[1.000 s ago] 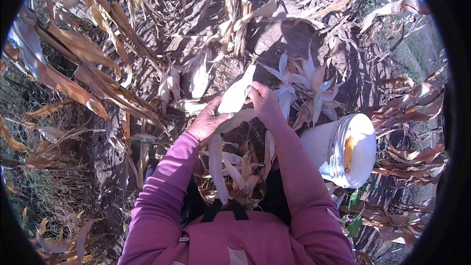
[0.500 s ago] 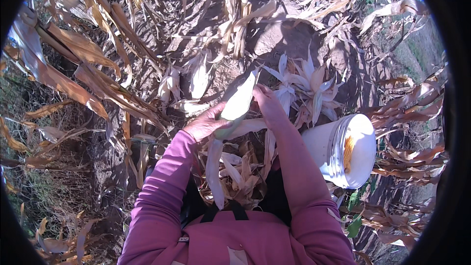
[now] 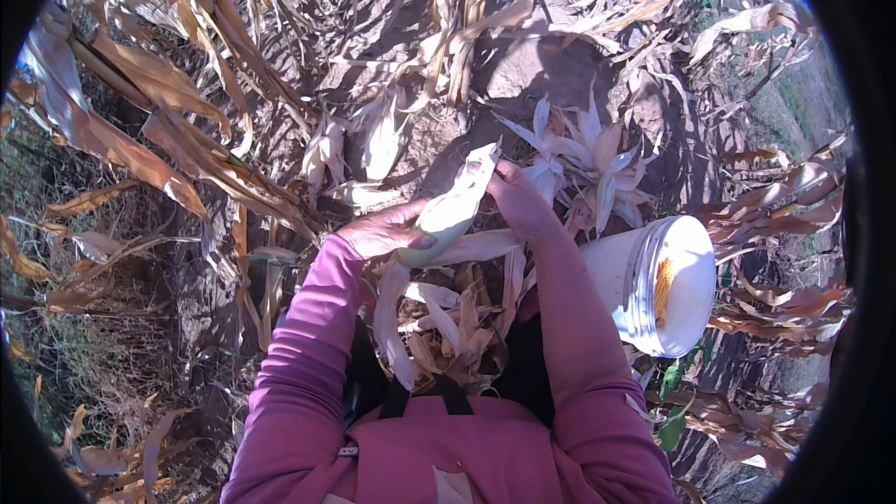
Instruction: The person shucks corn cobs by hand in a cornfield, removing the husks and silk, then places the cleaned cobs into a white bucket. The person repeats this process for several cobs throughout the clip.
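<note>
An ear of corn (image 3: pixel 455 210), still in pale green-white husk, is held between my two hands, tilted with its tip up and to the right. My left hand (image 3: pixel 387 230) grips its lower end, thumb across the front. At the tip, the fingers of my right hand (image 3: pixel 519 198) are closed on the husk; its fingertips are partly hidden. Two loosened husk leaves hang from the base: one husk leaf (image 3: pixel 390 322) drops toward my lap, the other husk leaf (image 3: pixel 481 247) stretches right, below my right wrist.
To the right, a white bucket (image 3: pixel 621 280) lies on its side with yellow corn cobs (image 3: pixel 664 291) inside. Empty-looking husks (image 3: pixel 593 159) lie beyond my right hand. Dry husks (image 3: pixel 448 331) are piled between my legs. Dry corn stalks (image 3: pixel 159 121) lean at the left.
The ear has come slightly down and now shows its greenish side more. My left hand has shifted a little left and my right hand slightly right, both still on the ear.
</note>
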The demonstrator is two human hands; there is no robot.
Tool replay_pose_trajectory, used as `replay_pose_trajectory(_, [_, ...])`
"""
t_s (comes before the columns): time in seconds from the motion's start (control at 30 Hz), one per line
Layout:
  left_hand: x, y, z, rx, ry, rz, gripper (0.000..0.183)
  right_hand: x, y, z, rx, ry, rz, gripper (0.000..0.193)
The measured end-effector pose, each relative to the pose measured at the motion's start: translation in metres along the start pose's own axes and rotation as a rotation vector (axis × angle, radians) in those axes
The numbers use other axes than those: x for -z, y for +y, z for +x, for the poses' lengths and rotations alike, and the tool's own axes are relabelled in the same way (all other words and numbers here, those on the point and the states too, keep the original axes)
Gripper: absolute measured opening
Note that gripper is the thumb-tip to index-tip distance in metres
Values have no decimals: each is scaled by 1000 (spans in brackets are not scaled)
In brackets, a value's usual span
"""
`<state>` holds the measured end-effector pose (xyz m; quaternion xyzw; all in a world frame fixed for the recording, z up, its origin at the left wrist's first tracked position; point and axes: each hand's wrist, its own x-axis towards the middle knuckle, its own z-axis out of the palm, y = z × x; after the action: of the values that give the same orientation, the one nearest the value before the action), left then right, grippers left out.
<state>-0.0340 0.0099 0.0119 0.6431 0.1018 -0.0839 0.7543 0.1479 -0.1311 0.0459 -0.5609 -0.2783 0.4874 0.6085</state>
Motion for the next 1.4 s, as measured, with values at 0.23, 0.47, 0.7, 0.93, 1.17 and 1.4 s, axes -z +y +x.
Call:
replay_pose_trajectory(0.23, [-16, 2, 16, -83, 180, 91, 65, 2, 33, 12, -25, 85, 478, 14])
replay_pose_trajectory(0.47, [-19, -21, 39, -397, 501, 107, 52, -15, 41, 15, 18, 155, 564, 20])
replay_pose_trajectory(0.7, [11, -26, 37, -364, 913, 32, 40, -1, 40, 21, 107, 147, 707, 20])
replay_pose_trajectory(0.93, [45, 4, 0, -265, 1304, -240, 50, 76, 6, 10, 190, 549, 768, 21])
replay_pose_trajectory(1.17, [33, 7, 2, -416, 1171, -113, 40, 73, 6, 7, 237, 764, 170, 26])
replay_pose_trajectory(1.4, [21, 11, 2, -268, 1038, 582, 33, 27, 1, -8, 600, 543, -603, 38])
